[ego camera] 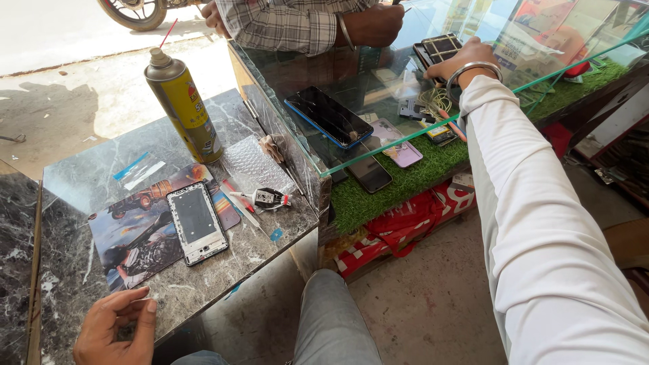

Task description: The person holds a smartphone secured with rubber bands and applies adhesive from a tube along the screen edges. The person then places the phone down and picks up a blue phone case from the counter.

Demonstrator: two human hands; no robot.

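Observation:
My left hand [116,328] rests at the near edge of a grey marble counter [74,196], fingers loosely curled with nothing in them. A phone frame [197,222] lies face up on a printed picture mat [142,230] just beyond it. My right hand [462,57], in a white sleeve with a metal bangle, reaches far over the glass top [378,81] of a display case and lies on a dark gridded tray [441,47]. Whether it grips the tray I cannot tell.
A yellow spray can [181,103] stands at the counter's back. A blue-edged phone [328,116] lies on the glass, with more phones [368,172] on green turf inside. Another person in a checked shirt [287,23] stands behind the case. My knee [331,318] is below.

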